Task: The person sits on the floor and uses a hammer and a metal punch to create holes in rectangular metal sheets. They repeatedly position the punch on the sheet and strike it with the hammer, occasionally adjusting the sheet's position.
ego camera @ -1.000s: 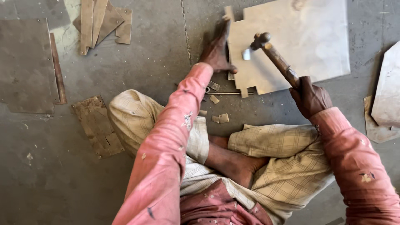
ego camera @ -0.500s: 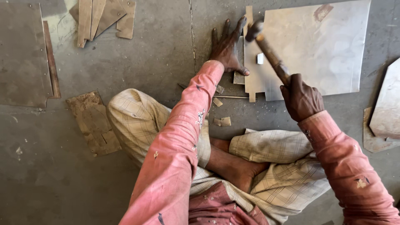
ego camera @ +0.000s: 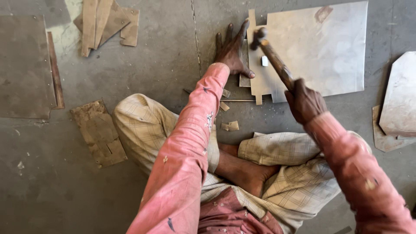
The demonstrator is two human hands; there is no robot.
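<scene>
I sit cross-legged on a grey concrete floor. A large notched metal sheet (ego camera: 320,47) lies flat ahead of me. My left hand (ego camera: 232,50) presses down with spread fingers on the sheet's left edge. My right hand (ego camera: 304,100) grips the wooden handle of a hammer (ego camera: 271,54), whose head hovers over the sheet's left strip next to my left fingers. A small bright square piece (ego camera: 264,60) rests on the sheet just below the hammer head.
Rusty metal offcuts (ego camera: 106,21) lie at top left, a dark plate (ego camera: 24,67) at far left, a worn brown piece (ego camera: 99,132) beside my knee. More sheet pieces (ego camera: 396,102) sit at right. Small scraps (ego camera: 229,125) and a thin rod (ego camera: 236,100) lie near my legs.
The hammer swung from over the sheet's middle to its left edge, close to my left fingers. My left hand stays pressed on the sheet's edge. The view shifted slightly.
</scene>
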